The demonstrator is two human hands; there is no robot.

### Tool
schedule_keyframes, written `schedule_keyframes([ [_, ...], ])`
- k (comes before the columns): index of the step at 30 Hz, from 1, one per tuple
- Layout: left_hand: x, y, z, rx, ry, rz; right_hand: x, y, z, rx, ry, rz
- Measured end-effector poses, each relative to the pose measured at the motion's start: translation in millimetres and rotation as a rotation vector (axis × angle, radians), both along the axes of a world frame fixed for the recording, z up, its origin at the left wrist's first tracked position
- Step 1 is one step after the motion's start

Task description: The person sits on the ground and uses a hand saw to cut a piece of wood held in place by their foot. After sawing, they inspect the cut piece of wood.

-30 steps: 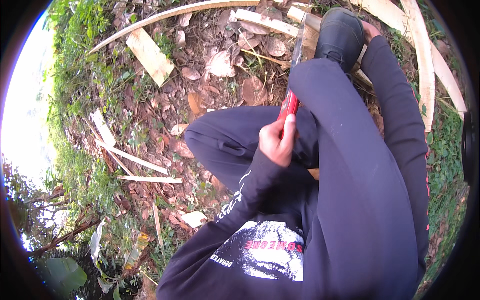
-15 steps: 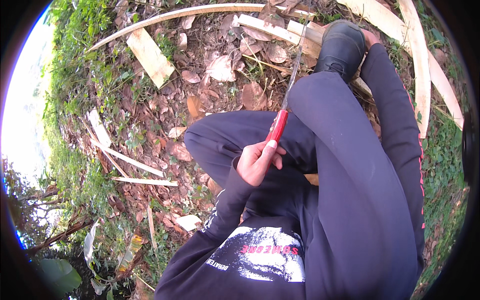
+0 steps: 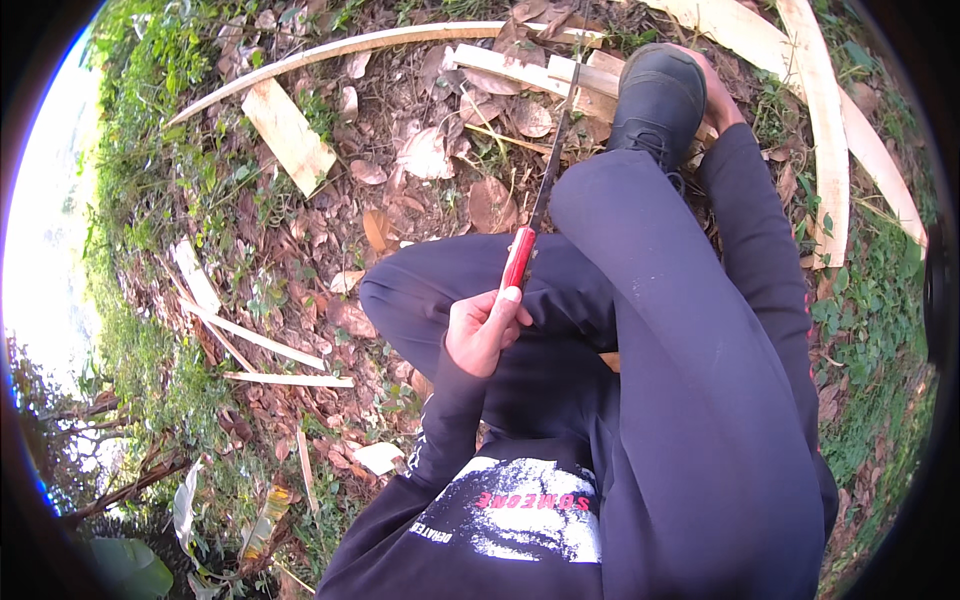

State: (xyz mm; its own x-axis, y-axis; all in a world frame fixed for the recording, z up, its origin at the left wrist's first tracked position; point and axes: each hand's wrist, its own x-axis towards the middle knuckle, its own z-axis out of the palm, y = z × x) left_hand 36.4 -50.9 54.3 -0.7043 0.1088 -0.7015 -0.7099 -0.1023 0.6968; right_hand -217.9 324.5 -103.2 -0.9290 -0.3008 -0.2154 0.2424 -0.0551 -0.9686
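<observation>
Two hands show, one on each side of a raised knee. The left hand (image 3: 483, 328) is wrapped tight around the red handle of a saw (image 3: 530, 225), thumb lying up along the grip; the thin dark blade runs up and away from the hand, past the left edge of the raised right leg, to a pale plank (image 3: 520, 66) lying on the ground. The right hand (image 3: 722, 98) reaches out at the end of a dark sleeve and lies just beside a black shoe (image 3: 655, 100), at the far end of that plank; whether its fingers are pressed flat or curled around the wood cannot be told, since the shoe hides most of it. The shoe is planted on the plank. The person sits low, the left leg folded across below the saw handle. Around them the ground (image 3: 420, 200) is strewn with dry brown leaves, and more pale offcuts and long curved strips of wood lie near the grass at left and at top right.
</observation>
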Motion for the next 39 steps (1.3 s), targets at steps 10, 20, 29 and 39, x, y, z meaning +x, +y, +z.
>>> schedule_keyframes([
  [10,7,12,-3,-0.046,0.003,-0.011,104,8,31,0.697,0.490,-0.120],
  [20,29,4,7,-0.123,-0.044,-0.043,113,5,35,0.599,0.193,-0.096],
  [29,51,16,-41,-0.134,0.022,-0.034,38,17,-4,0.672,0.447,-0.157],
  [39,62,30,-62,-0.067,-0.009,0.070,36,9,-15,0.556,0.091,0.013],
])
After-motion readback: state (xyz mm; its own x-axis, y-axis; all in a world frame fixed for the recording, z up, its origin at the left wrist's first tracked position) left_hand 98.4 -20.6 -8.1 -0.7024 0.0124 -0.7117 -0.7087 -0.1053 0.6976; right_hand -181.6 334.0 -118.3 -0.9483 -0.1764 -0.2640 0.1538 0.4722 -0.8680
